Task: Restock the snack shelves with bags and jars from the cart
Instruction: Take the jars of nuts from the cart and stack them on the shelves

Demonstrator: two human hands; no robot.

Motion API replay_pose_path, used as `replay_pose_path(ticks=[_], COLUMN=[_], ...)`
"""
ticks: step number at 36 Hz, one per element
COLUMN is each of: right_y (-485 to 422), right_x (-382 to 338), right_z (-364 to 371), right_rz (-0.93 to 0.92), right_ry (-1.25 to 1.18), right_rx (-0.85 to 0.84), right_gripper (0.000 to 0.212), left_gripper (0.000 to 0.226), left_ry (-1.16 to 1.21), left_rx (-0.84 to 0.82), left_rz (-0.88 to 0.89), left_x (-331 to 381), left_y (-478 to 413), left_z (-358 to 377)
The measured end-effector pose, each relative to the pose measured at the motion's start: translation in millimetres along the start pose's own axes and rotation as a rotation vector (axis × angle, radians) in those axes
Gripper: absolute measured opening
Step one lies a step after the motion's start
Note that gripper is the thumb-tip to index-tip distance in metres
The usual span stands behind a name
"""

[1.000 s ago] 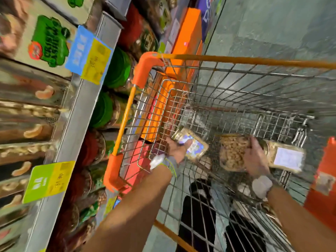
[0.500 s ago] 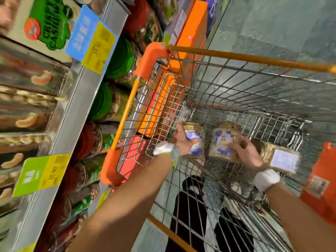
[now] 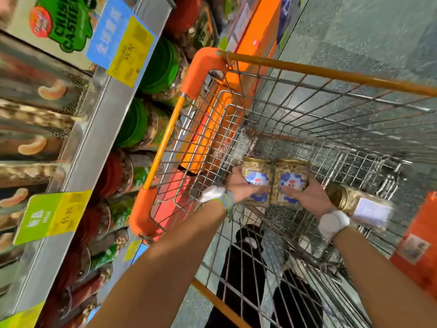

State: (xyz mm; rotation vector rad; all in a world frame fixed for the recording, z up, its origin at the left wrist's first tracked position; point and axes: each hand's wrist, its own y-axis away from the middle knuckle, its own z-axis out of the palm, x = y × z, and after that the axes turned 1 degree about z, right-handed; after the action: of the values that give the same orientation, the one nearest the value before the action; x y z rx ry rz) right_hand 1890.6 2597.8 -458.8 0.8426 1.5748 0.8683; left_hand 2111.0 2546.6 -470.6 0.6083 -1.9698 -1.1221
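Left hand (image 3: 237, 188) grips left jar (image 3: 256, 177), right hand (image 3: 308, 197) grips right jar (image 3: 292, 183); jars touch, may knock and slip clearing cart rim (image 3: 331, 75).

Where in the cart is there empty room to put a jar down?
The cart floor is bare beyond the two held jars, up to its far wall. Crowded: beside them at right, where another jar lies.

You hold left jar (image 3: 256, 181) and right jar (image 3: 292, 183) upright, side by side, clear, blue-white labels, inside cart (image 3: 203, 67), third jar (image 3: 361, 204) gold-lidded, on its side nearby
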Motion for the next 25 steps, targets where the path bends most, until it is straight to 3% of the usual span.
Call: replay_pose_path(ticks=[2,5,7,10,14,17,20,23,25], right_y=[-1,6,22,67,100,125,204,269,308], right_x=[3,4,-5,-39,-61,-79,-124,-155,-172], right_z=[-2,-9,-15,-26,-50,-65,-68,-70,-68], right_rz=[0.001,0.022,-0.021,-0.089,-0.16,-0.307,-0.475,-0.655,-0.724], right_ry=[-0.018,-0.053,-0.073,-0.084,-0.003,0.01,-0.069,-0.05,-0.036], right_rx=[-0.025,-0.054,-0.035,-0.04,0.024,0.022,0.008,-0.026,-0.051], right_gripper=[0.069,0.092,0.09,0.077,0.115,0.111,0.076,0.097,0.091], left_gripper=[0.127,0.096,0.088,0.107,0.083,0.062,0.082,0.086,0.095], left_ry=[0.019,0.123,0.147,0.213,0.326,0.349,0.456,0.562,0.64], left_rx=[0.004,0.006,-0.023,0.0,0.063,0.136,0.245,0.312,0.366], left_rz=[-0.001,-0.017,0.006,0.09,0.202,0.35,0.449,0.492,0.529], left_x=[3,17,26,38,66,83,100,106,107], left_y=[3,21,37,63,131,189,251,330,377], left_z=[-3,-13,-20,-29,-42,-49,-60,-72,-82])
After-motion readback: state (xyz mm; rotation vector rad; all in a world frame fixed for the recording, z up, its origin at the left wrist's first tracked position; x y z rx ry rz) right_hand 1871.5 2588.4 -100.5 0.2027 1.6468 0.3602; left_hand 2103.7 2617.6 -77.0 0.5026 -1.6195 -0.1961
